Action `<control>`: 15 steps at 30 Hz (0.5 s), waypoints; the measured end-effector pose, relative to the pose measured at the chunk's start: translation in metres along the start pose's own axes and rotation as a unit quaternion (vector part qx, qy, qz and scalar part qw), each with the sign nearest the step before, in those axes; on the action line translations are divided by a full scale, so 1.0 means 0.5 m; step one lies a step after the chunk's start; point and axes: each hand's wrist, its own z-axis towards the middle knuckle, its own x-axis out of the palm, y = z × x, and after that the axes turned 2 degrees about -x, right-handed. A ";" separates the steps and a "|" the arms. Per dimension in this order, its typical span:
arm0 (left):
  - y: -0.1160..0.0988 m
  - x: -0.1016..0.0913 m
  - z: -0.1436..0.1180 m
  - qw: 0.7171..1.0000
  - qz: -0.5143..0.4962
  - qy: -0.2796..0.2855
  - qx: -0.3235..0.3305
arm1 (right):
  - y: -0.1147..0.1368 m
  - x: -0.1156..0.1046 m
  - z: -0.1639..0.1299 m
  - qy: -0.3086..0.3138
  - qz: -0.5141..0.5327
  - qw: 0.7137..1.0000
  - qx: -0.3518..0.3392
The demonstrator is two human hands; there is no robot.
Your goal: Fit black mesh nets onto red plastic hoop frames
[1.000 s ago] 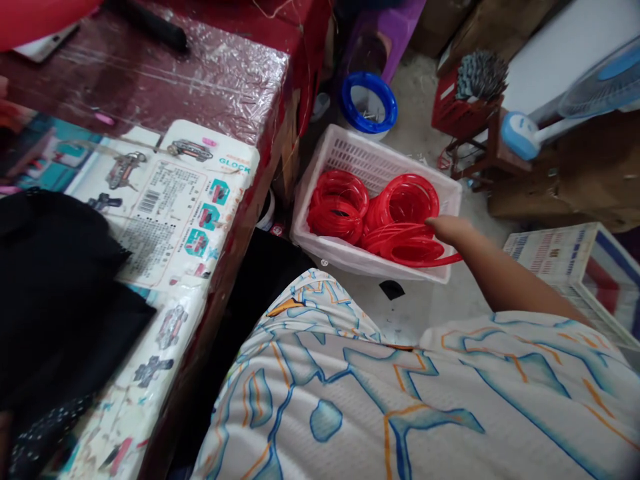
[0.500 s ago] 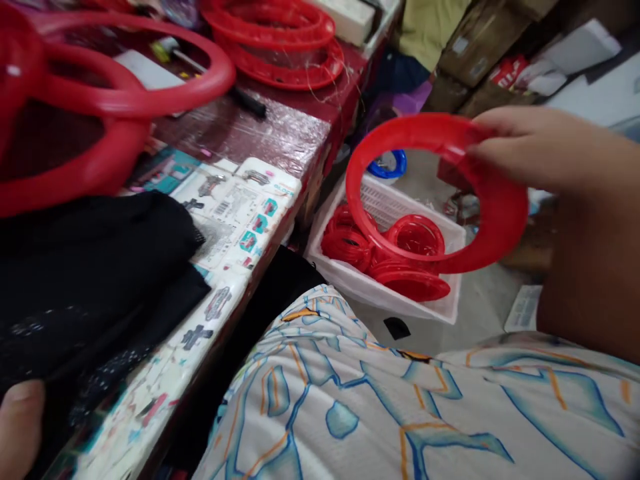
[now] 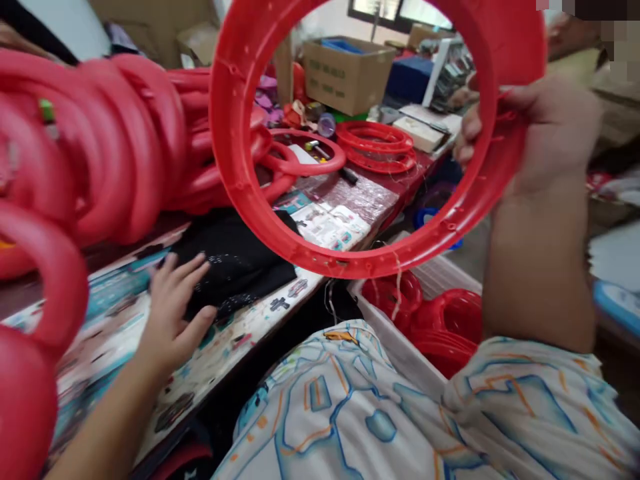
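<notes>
My right hand (image 3: 555, 133) holds up a red plastic ring (image 3: 345, 263) by its right side, fingers wrapped behind the rim. The ring's underside shows small pegs, and a thin pale strand hangs from its lower edge. My left hand (image 3: 175, 307) lies with fingers spread on the near edge of a black cloth (image 3: 250, 260) with shiny specks. Below the ring, a white plastic basket (image 3: 415, 367) beside my lap holds several red plastic parts (image 3: 450, 317).
Thick red tubular rings (image 3: 115, 147) are heaped on the left of the table. Thinner red rings (image 3: 375, 137) lie stacked farther back. A cardboard box (image 3: 345, 77) stands behind them. A person (image 3: 565, 40) is partly visible at upper right.
The red ring has risen from above the basket to in front of my face, in my right hand. My left hand has come fully into view on the cloth. My view has lifted.
</notes>
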 end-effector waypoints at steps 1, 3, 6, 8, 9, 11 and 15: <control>-0.007 0.002 0.002 0.999 -0.036 0.003 -0.008 | -0.012 0.029 0.013 0.021 0.010 1.000 0.009; -0.014 0.008 0.009 0.993 -0.119 -0.011 -0.025 | -0.044 0.091 0.037 0.057 0.047 0.997 0.021; -0.011 0.012 0.027 0.965 -0.249 -0.063 -0.056 | -0.100 0.193 0.058 0.100 0.104 0.989 0.025; -0.011 0.007 0.039 0.936 -0.336 -0.081 -0.074 | -0.137 0.258 0.061 0.133 0.130 0.982 0.032; -0.013 0.003 0.044 0.919 -0.375 -0.084 -0.084 | -0.153 0.288 0.060 0.151 0.137 0.978 0.037; -0.020 -0.009 0.051 0.886 -0.443 -0.083 -0.110 | -0.181 0.341 0.058 0.188 0.140 0.971 0.047; -0.038 -0.036 0.055 0.826 -0.541 -0.062 -0.147 | -0.218 0.427 0.063 0.243 0.107 0.963 0.049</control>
